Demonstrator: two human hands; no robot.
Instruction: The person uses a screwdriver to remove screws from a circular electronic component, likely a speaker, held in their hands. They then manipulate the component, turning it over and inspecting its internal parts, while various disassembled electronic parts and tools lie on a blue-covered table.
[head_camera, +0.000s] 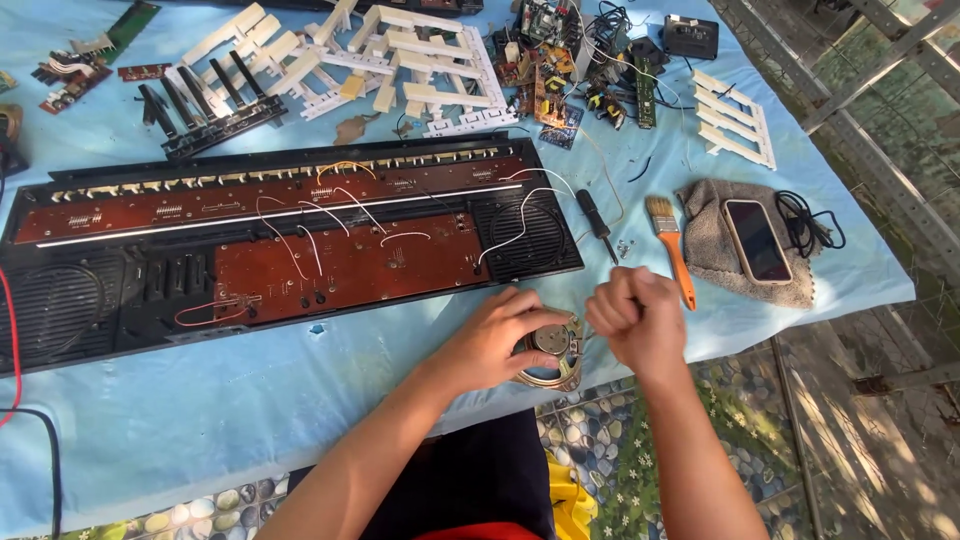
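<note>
At the near edge of the blue-covered table (200, 420), my left hand (490, 340) grips a round speaker (555, 345) with a metal frame. My right hand (635, 315) is closed in a fist just right of the speaker; whether it pinches a wire or small tool is hidden. Beyond my hands lies an opened electronic keyboard case (270, 235), black, with brown circuit boards, white wires and a speaker grille at each end.
A black screwdriver (597, 222), small screws (625, 247) and an orange-handled brush (670, 245) lie right of the case. A phone (757, 240) rests on a grey cloth. White key sections (390, 60), black keys (205, 105) and loose circuit boards (560, 70) fill the far side.
</note>
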